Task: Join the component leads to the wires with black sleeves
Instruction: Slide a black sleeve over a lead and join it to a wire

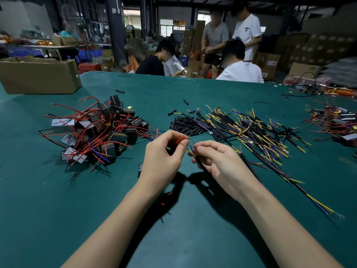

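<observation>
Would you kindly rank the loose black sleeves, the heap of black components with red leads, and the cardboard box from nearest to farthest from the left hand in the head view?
From the left hand:
1. Loose black sleeves, just beyond it, slightly right.
2. Component heap, to its left on the green table.
3. Cardboard box, far left at the table's back corner.

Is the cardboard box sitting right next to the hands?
No, the cardboard box sits at the table's far left corner, well beyond the left hand and right hand.

2 bare forearms, no sleeves, watch or rings in sight; left grip [164,153] and right grip [218,161] ungloved, short nails.
</observation>
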`<state>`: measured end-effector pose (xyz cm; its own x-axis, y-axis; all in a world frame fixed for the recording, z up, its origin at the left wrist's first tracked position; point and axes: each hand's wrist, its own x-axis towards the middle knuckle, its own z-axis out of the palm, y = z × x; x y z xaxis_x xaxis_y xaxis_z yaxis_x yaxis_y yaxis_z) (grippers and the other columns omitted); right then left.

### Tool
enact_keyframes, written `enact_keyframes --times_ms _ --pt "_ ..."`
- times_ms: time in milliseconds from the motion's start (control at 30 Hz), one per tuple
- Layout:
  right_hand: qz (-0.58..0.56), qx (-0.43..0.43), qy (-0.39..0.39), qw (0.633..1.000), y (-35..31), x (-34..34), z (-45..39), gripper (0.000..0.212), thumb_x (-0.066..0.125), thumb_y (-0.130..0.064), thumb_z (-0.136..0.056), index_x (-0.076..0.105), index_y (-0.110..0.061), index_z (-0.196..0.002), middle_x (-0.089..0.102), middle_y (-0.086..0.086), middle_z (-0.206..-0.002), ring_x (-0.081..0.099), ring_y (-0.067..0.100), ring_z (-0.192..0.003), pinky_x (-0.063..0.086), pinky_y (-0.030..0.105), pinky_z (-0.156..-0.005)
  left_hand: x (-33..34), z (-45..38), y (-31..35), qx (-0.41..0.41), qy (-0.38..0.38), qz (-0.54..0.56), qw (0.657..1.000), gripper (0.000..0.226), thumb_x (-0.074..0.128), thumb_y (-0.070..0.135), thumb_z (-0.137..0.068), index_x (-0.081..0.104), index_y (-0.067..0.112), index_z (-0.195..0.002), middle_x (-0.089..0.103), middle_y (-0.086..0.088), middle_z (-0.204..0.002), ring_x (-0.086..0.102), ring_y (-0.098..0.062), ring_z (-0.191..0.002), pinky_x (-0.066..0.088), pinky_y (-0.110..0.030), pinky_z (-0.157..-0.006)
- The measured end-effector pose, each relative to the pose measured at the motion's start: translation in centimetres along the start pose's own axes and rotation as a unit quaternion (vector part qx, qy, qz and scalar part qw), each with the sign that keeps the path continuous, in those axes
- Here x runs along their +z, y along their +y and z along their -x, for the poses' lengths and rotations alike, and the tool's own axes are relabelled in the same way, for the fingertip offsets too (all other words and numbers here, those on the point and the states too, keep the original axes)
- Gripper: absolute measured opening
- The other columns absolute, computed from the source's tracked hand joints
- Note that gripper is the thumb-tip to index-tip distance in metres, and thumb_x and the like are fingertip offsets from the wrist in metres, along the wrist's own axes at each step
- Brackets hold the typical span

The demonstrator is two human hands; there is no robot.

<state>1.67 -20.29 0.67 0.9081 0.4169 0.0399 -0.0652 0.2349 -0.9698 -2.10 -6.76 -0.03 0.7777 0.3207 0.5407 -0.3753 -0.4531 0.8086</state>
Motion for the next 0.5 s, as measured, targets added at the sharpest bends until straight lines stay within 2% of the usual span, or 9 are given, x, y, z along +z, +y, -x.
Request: enact_keyframes --times_ms 200,400,500 --pt "0.03 -0.012 0.001 0.999 0.52 0.32 0.16 0.015 0.054 -0.003 -0.093 0.063 -0.009 -0.084 0.067 0.003 -0.071 0.061 0.013 -0.061 0.049 0.019 -0.064 0.04 0.08 -0.05 0.007 -0.017 -0.005 1.0 0.008 0.067 0.007 -0.086 0.067 0.012 -0.08 0.068 0.005 -0.072 0.058 -0.002 -0.062 0.046 -0.016 -0.064" --pt "0.05 0.014 0.007 0.999 0.3 0.37 0.32 0.011 0.06 0.0 -0.088 0.064 -0.01 -0.084 0.065 -0.001 -0.063 0.061 0.01 -0.059 0.047 0.013 -0.058 0.03 0.11 -0.07 0.015 -0.022 -0.02 0.999 0.012 0.067 0.006 -0.085 0.066 0.016 -0.078 0.069 0.006 -0.074 0.06 -0.002 -0.065 0.048 -0.016 -0.066" --pt "0.064 0.034 -0.006 0.997 0.22 0.32 0.39 0.013 0.06 -0.002 -0.089 0.066 -0.011 -0.083 0.065 0.0 -0.065 0.06 0.008 -0.059 0.046 0.013 -0.061 -0.01 0.19 -0.09 0.024 -0.027 -0.025 0.999 0.013 0.067 0.005 -0.085 0.066 0.017 -0.079 0.069 0.009 -0.074 0.06 0.001 -0.066 0.048 -0.014 -0.067"
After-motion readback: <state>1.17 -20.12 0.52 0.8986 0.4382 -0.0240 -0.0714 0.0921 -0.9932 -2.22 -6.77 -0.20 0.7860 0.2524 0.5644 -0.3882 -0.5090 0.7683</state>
